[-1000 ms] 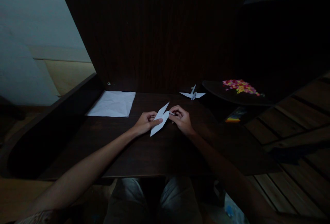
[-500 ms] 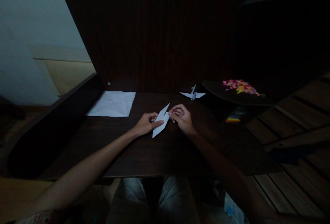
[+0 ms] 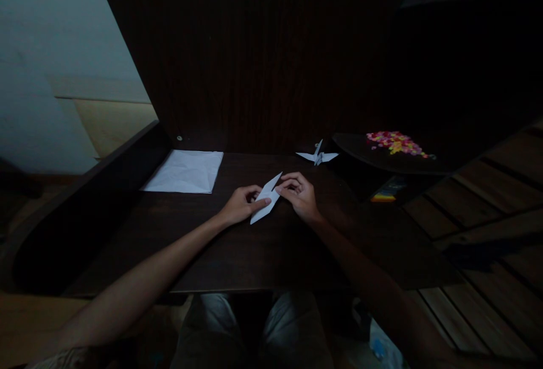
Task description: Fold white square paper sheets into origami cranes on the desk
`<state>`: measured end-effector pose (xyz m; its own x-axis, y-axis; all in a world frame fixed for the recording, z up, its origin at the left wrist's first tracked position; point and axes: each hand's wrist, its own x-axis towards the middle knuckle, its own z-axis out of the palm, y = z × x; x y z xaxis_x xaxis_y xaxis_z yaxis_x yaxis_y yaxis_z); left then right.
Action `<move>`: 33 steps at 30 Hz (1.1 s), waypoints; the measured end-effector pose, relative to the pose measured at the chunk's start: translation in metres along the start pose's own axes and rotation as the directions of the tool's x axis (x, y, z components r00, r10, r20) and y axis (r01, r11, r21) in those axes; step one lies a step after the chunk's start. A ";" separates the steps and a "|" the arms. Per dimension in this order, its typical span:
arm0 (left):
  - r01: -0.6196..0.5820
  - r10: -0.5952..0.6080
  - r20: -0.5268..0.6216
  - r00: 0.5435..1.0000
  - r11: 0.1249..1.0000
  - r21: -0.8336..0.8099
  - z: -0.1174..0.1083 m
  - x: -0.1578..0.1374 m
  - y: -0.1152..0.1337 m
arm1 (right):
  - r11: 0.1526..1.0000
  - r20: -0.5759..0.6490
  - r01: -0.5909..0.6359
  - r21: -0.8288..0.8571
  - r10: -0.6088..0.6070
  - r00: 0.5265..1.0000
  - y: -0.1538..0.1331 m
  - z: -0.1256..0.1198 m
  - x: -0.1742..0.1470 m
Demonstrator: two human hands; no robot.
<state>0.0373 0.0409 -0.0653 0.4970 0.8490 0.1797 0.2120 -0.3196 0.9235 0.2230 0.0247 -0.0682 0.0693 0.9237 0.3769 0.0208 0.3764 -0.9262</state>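
Observation:
A folded white paper, narrow and pointed at both ends, is held above the dark desk between my hands. My left hand is closed on its left side, thumb lying on top and fingers underneath. At the paper's right edge, my right hand pinches with thumb and index finger, the other fingers curled. Behind my right hand a finished white paper crane stands by the back panel, wings spread. To the left lie white paper sheets, flat and slightly creased.
The dark wooden desk has a raised side board at left and a tall back panel. On a low shelf at right sits a pile of small pink, red and yellow pieces. Slatted wood lies beyond.
The folded paper has turned slightly, its upper tip shifting a little right and its lower tip rising. My right fingers have moved slightly along its edge. Everything else stays put.

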 end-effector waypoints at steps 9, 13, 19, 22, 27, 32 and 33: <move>-0.111 0.152 -0.183 0.971 0.970 0.218 -0.003 0.000 0.003 | 0.999 0.054 -0.020 0.050 0.017 0.998 0.004 -0.002 -0.001; -0.141 0.200 -0.231 0.952 0.959 0.245 -0.005 0.000 0.000 | 0.994 0.127 -0.052 0.100 0.039 0.991 0.006 -0.003 -0.001; -0.160 0.219 -0.222 0.950 0.953 0.256 -0.006 0.000 -0.002 | 0.970 0.166 -0.150 0.190 0.119 0.979 0.004 -0.001 -0.001; -0.203 0.267 -0.242 0.933 0.944 0.259 -0.006 0.000 -0.003 | 0.957 0.201 -0.184 0.222 0.139 0.970 0.001 0.001 -0.002; -0.273 0.338 -0.268 0.902 0.928 0.252 -0.006 0.000 -0.004 | 0.924 0.284 -0.278 0.262 0.202 0.937 -0.001 0.001 -0.001; -0.327 0.360 -0.223 0.906 0.929 0.174 -0.006 0.000 -0.003 | 0.912 0.191 -0.329 0.243 0.287 0.938 0.003 0.001 0.002; -0.336 0.361 -0.206 0.910 0.930 0.149 -0.006 0.000 -0.003 | 0.904 0.186 -0.353 0.239 0.314 0.931 0.003 0.001 0.003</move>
<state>0.0316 0.0441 -0.0666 0.3554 0.7434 0.5665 0.1554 -0.6447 0.7485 0.2221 0.0284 -0.0704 -0.1149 0.9915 0.0611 -0.2445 0.0314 -0.9691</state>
